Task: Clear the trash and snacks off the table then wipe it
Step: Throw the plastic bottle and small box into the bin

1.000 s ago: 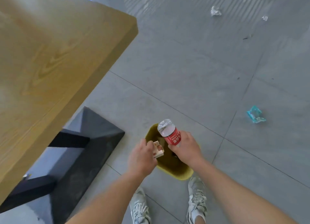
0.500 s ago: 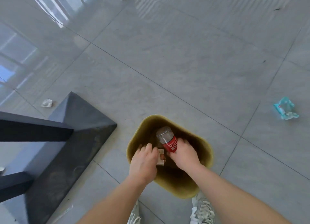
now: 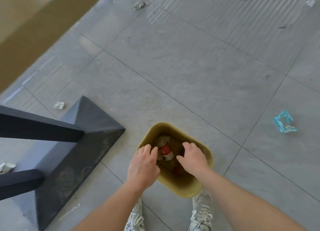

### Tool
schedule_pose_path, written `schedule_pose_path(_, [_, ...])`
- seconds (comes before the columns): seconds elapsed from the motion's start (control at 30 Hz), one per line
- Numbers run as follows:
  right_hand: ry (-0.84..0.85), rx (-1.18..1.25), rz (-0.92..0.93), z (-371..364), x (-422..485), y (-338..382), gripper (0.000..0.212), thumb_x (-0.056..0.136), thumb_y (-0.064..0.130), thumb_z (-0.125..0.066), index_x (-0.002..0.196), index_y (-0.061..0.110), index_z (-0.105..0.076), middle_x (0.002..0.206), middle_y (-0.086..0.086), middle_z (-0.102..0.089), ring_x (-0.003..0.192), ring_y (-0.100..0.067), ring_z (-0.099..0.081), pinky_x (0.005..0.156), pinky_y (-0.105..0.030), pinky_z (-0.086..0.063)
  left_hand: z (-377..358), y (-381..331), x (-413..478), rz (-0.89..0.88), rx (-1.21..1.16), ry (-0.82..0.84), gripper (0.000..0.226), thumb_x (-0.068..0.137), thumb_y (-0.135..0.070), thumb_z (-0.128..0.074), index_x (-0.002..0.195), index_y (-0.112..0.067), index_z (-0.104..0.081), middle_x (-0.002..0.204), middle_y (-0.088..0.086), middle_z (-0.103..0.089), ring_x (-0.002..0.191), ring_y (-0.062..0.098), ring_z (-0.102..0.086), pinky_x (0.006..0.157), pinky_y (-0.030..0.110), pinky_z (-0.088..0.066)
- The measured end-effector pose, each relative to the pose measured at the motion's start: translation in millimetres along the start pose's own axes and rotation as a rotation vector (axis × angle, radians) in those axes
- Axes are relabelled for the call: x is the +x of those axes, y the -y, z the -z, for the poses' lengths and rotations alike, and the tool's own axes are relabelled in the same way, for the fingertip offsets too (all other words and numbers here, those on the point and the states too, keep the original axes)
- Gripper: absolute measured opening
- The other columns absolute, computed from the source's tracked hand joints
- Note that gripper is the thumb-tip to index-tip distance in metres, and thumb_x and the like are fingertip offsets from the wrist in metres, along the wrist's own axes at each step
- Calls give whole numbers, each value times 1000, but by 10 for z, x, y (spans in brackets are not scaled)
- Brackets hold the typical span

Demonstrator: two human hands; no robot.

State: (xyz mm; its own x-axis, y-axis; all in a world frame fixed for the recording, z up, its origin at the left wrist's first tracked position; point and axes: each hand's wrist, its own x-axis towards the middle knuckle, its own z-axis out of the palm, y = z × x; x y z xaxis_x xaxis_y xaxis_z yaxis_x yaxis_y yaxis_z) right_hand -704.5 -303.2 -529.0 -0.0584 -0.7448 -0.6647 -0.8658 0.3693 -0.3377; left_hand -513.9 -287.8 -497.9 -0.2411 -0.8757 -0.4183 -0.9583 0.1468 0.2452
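A yellow trash bin (image 3: 186, 186) stands on the grey floor in front of my feet. A clear plastic bottle with a red label (image 3: 165, 150) lies inside it at the bottom. My left hand (image 3: 142, 165) hovers over the bin's left rim, fingers spread, holding nothing. Over the bin's right side is my right hand (image 3: 193, 159), also with fingers apart and empty. The wooden table top (image 3: 26, 23) fills the upper left corner; what lies on it is out of view.
The table's dark base (image 3: 78, 140) and black legs (image 3: 34, 129) stand left of the bin. Crumpled paper scraps (image 3: 59, 105) and a blue wrapper (image 3: 284, 121) lie on the floor tiles. My white shoes (image 3: 201, 211) are just behind the bin.
Both hands lowered into the bin and let go: the bottle left my right hand and the small carton left my left hand. The bottle now lies in the bin.
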Motion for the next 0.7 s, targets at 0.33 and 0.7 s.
schedule_pose_path(0.33, [-47,-88,116,1071,-1076,610,59,93,43,-53,145,21,-34,141,-2,-45,128,-25,-44,103,-36,-39,1295,-329,-569,-14,22,-126,52,79,-38,-46,127,-19,-52,113,1,-57,101,22,-50,101,36,-41])
schedule_pose_path(0.7, [-157,-250,279,2232,-2426,1296,50,90,49,-53,131,23,-40,133,-4,-48,122,-27,-45,95,-41,-46,2755,-829,-1484,0,70,-230,54,86,-39,-45,136,-18,-44,139,8,-48,129,27,-42,117,45,-25])
